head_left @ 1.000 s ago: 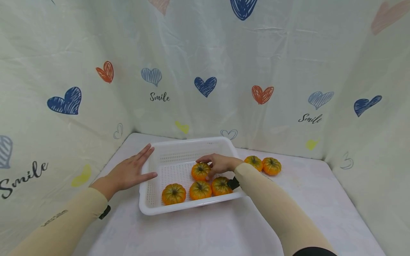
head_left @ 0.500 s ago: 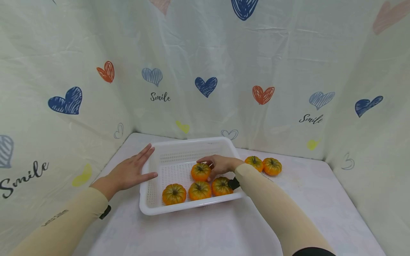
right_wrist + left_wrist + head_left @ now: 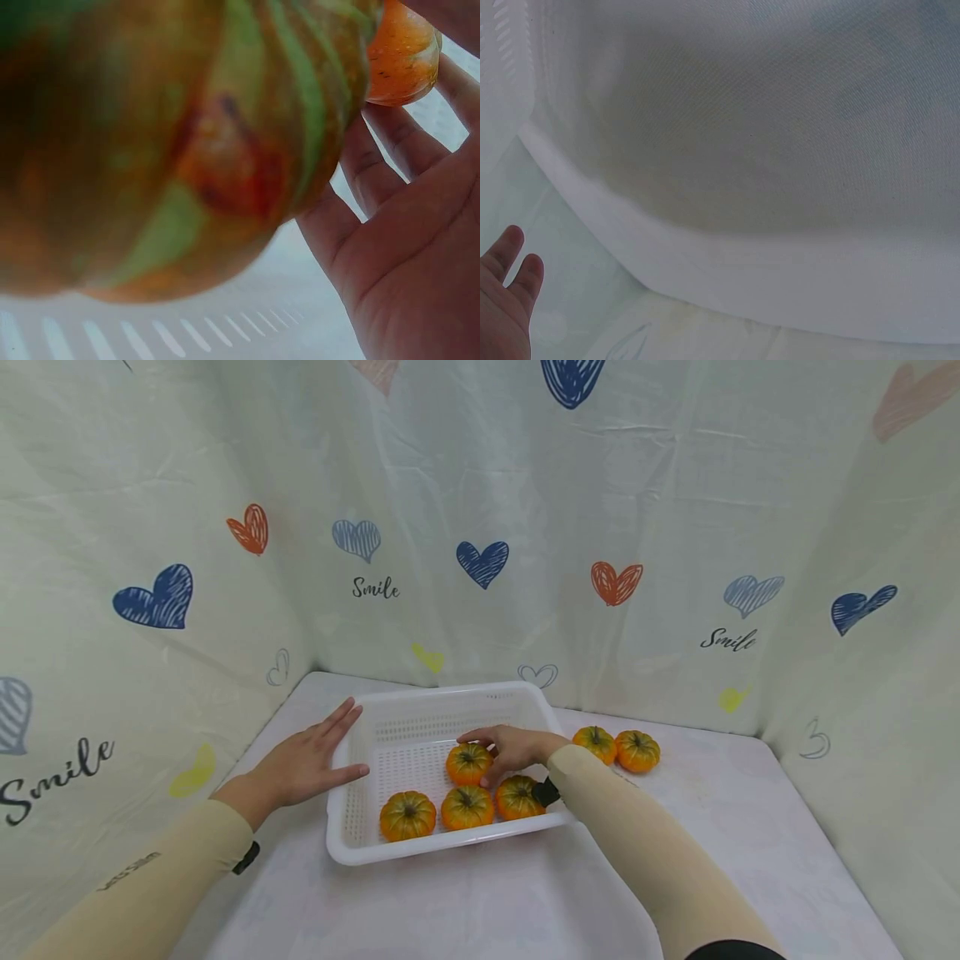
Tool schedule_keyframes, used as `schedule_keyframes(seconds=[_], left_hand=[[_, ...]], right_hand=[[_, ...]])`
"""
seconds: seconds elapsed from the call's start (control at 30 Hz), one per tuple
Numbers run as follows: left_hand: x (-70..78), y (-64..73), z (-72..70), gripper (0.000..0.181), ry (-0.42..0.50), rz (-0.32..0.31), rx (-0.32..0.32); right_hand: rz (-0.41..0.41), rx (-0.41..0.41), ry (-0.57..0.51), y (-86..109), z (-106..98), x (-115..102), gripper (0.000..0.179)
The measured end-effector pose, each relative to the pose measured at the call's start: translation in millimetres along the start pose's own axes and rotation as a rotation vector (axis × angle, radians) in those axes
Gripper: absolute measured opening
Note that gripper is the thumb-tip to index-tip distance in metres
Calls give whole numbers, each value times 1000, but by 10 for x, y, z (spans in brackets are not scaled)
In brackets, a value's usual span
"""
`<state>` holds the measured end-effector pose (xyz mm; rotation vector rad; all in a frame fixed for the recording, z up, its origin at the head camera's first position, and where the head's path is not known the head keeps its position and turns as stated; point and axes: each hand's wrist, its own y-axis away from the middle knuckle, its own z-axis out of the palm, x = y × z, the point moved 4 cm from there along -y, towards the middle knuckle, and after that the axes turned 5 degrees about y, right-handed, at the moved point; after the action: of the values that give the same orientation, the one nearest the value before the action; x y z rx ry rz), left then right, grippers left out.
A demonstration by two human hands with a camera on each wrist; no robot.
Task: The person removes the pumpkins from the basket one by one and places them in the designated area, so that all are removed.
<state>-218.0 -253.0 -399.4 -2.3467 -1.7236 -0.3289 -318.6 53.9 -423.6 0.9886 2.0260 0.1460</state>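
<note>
A white perforated plastic basket [image 3: 420,693] sits on the table with several small orange-and-green pumpkins inside. My right hand [image 3: 517,747] reaches in over its right side and grips the rear pumpkin [image 3: 467,766], fingers behind it and thumb in front. Lined up along the near wall are a left pumpkin [image 3: 407,817], a middle pumpkin [image 3: 467,810] and a right pumpkin [image 3: 517,800], the last one under my right wrist. In the right wrist view, the gripped pumpkin [image 3: 405,60] shows beyond a large blurred pumpkin [image 3: 225,150]. My left hand [image 3: 303,764] lies with straight, spread fingers at the basket's left rim.
Two more pumpkins stand on the white-covered table right of the basket, a nearer-in pumpkin [image 3: 596,742] and an outer pumpkin [image 3: 637,751], partly behind my right forearm. A pale curtain [image 3: 420,468] with printed hearts hangs around the table's back and sides.
The gripped pumpkin and the middle pumpkin in front of it have shifted very slightly left with my right hand. My left hand and the basket have stayed put.
</note>
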Motion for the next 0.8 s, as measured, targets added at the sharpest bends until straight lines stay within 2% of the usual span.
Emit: schedule_keyframes(seconds=[0.27,0.53,0.8], left_hand=[[11,6,-14,97,1,7,0],[18,6,-17,97,1,8,-3],[18,9,-16,95,-4,14,4]], right_hand=[[9,20,9,-10,3,9,75],[-19,53,46,-8,-2,-4,73],[-17,55,51,4,0,-20,74]])
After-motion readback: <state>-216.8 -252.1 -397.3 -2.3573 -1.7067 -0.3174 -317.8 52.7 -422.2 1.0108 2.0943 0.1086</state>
